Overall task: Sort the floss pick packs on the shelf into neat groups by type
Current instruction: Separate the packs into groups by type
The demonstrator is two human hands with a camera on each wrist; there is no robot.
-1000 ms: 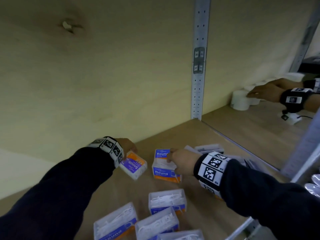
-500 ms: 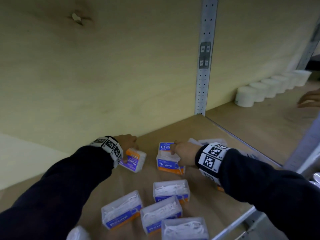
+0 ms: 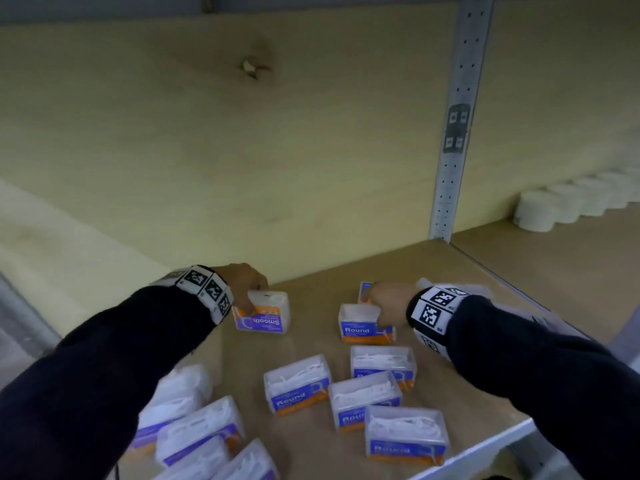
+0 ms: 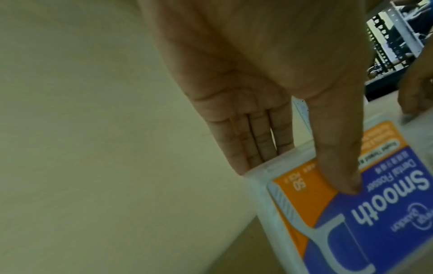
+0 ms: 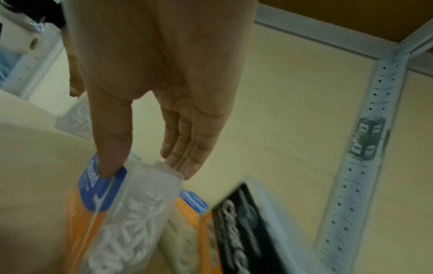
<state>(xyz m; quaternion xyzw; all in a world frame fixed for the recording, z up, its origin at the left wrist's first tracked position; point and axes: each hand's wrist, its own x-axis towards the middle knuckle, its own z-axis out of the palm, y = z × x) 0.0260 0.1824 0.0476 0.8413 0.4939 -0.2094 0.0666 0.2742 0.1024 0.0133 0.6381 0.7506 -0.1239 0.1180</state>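
Left hand [image 3: 247, 282] pinches the clear plastic blue-and-orange "Smooth" pack [image 3: 265, 315]; right hand [image 3: 388, 301] pinches the matching "Round" pack [image 3: 363, 327]. Risk: thumb-and-fingers grips slipping, packs toppling among neighbouring groups on the wooden shelf [image 3: 311, 296].

Both arms are covered by long dark navy, nearly black sleeves [image 3: 104, 368] of a soft, plain fabric that end at the wrists. Just behind the fingers of the left hand [image 3: 244, 277], a white band [image 3: 204, 289] wraps the wrist, made of flat square panels, each printed with a black-and-white square code marker. The right hand [image 3: 388, 299] carries the same kind of band [image 3: 433, 311] behind its fingers, with large black-and-white markers on its upper panels and small dark print at a panel's corner, too small to read. The hands themselves are bare, without gloves.
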